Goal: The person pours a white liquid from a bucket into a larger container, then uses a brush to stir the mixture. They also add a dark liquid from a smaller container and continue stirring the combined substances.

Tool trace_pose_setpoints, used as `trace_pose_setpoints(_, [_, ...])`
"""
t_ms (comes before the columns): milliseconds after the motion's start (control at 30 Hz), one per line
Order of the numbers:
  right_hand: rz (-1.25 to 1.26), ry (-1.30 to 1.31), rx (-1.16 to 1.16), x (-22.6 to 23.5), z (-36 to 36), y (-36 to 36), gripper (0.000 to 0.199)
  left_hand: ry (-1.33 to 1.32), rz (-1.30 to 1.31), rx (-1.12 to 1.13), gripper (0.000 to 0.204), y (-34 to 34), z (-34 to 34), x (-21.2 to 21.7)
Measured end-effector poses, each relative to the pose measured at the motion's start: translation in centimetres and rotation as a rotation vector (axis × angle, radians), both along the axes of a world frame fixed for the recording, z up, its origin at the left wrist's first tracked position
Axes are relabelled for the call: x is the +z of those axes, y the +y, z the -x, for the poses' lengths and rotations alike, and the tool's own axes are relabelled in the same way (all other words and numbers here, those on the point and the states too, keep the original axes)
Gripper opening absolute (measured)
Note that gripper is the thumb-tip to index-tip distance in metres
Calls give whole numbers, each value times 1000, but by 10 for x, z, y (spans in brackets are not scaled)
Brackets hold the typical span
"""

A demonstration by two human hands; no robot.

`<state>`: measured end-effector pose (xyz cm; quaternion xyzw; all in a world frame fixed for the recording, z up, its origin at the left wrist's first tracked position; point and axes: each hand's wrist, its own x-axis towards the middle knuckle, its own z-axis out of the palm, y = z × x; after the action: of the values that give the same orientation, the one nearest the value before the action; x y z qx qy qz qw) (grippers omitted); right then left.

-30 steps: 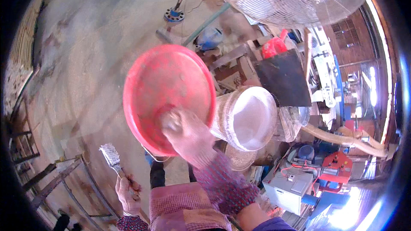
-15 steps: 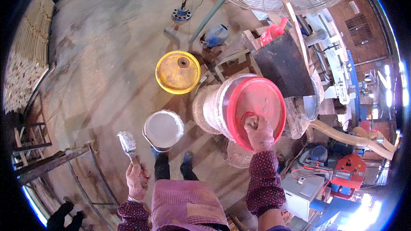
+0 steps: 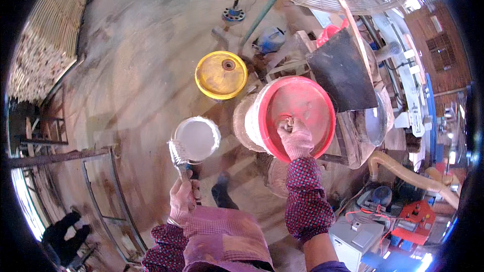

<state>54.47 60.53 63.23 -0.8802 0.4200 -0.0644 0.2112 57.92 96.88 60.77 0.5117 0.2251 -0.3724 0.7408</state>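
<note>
The large white bucket (image 3: pixel 252 123) is standing rightward beneath the red lid (image 3: pixel 313 99), whose middle the right hand (image 3: pixel 296 137) is gripping, fingers curled; the small white pail (image 3: pixel 218 143) is sitting leftward, nearer the left hand (image 3: pixel 182 197), which is clasping a white-bristled brush (image 3: pixel 177 153), pointing forward, overlapping the pail's left rim, contact unclear.

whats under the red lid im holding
A white bucket, part of its side showing left of the red lid that your right hand grips. The lid hides its mouth, so its contents and whether the lid is seated cannot be seen.
</note>
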Motion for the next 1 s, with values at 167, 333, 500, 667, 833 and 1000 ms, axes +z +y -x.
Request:
trace_pose_setpoints(167, [53,-79,53,19,9,3,42,75,-56,-81,27,-9,0,-2])
trace_pose_setpoints(333, [-103,-285,-38,42,34,88,57,107,-192,55,24,9,-16,-61])
trace_pose_setpoints(500, [-376,89,220,-23,117,199,61,95,-422,-189,26,11,-60,-125])
trace_pose_setpoints(667, [-907,475,146,-52,132,270,59,11,-522,-139,26,20,-95,-222])
trace_pose_setpoints(833, [-885,552,-11,-78,170,300,54,79,-167,122,25,22,-102,-283])
trace_pose_setpoints(1000, [-833,446,-105,-76,196,306,51,68,-159,-29,30,-25,-77,-262])
